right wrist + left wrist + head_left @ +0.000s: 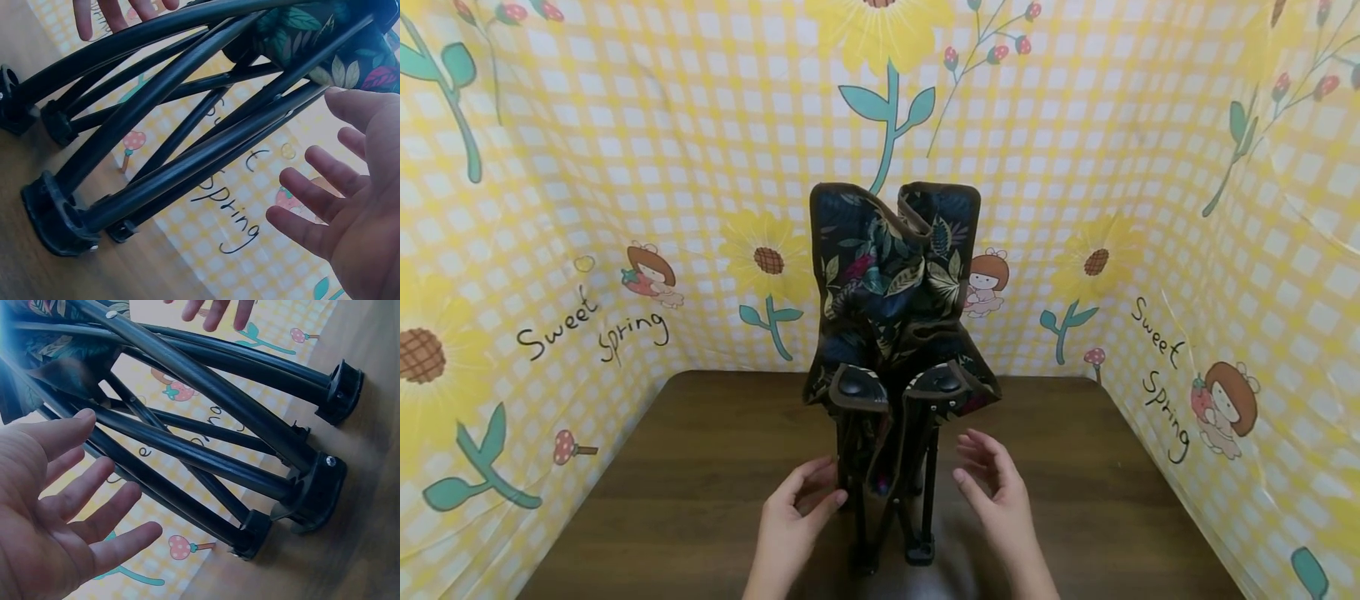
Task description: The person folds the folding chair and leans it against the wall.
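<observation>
A small folding chair (887,279) with dark leaf-and-flower fabric stands upright on the brown table, its black tube legs drawn close together. To the left of the legs is my left hand (797,521), fingers loosely bent and thumb apart. My right hand (1003,504) hovers on the other side with its fingers spread. In the left wrist view, the left palm (62,519) faces the black tubes (219,403) and holds nothing. The right wrist view has the right hand (362,194) equally bare beside the tubes, near the fabric (337,50). Plastic feet (312,494) join the tubes at the bottom.
The dark wood table (700,475) has rounded back corners. A yellow checked cloth (715,142) with sunflowers and lettering hangs behind it and along both sides, close to the table's edges.
</observation>
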{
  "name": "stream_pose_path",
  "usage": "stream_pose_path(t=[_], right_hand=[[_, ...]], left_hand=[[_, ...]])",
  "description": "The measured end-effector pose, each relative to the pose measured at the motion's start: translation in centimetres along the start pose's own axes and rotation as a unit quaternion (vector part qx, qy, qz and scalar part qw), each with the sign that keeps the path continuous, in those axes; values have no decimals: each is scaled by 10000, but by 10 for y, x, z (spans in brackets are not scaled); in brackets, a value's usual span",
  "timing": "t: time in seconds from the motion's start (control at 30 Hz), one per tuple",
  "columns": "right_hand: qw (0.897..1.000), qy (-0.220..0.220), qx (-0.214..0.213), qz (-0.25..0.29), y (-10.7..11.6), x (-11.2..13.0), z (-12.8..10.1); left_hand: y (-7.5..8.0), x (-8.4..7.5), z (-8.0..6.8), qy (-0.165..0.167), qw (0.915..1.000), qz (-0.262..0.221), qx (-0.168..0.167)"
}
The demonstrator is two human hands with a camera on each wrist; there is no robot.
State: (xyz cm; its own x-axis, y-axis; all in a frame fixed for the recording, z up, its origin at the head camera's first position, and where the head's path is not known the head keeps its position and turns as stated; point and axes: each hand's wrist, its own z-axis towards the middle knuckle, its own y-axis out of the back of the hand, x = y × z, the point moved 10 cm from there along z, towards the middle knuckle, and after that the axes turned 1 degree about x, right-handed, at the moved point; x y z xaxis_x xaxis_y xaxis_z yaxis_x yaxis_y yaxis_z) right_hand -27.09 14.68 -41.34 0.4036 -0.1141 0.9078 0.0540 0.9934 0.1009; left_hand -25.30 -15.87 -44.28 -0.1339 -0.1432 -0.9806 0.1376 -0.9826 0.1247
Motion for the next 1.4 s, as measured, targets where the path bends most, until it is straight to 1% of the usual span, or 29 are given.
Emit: stream_pose_path(t=[0.1,0.17,0.4,0.6,0.73,0.8,0.93,1.13,1.4], right_hand=[[9997,-230,69,82,-2,-10,-1],[9994,-305,100,109,-4,-15,-1],[9991,-205,347,144,-9,-22,1],[9976,-347,555,220,-14,-28,1],[9955,-561,732,214,-18,-36,0],[9947,-599,807,211,-20,-39,-1],[9935,-706,858,260,-22,-43,-1],[9883,-1206,886,281,-22,-54,-3],[9818,-1480,1159,261,-26,-65,-6]], left_hand=[[0,4,-1,93,10000,10,-5],[1,6,-1,129,9999,7,-7],[1,12,-4,259,9995,196,42],[-4,18,-2,361,9984,337,263],[-7,21,-2,434,9977,364,368],[-8,23,-2,478,9976,328,386],[-9,24,-3,535,9972,299,432],[-13,29,-3,608,9962,275,560],[-19,33,-4,519,9955,260,746]])
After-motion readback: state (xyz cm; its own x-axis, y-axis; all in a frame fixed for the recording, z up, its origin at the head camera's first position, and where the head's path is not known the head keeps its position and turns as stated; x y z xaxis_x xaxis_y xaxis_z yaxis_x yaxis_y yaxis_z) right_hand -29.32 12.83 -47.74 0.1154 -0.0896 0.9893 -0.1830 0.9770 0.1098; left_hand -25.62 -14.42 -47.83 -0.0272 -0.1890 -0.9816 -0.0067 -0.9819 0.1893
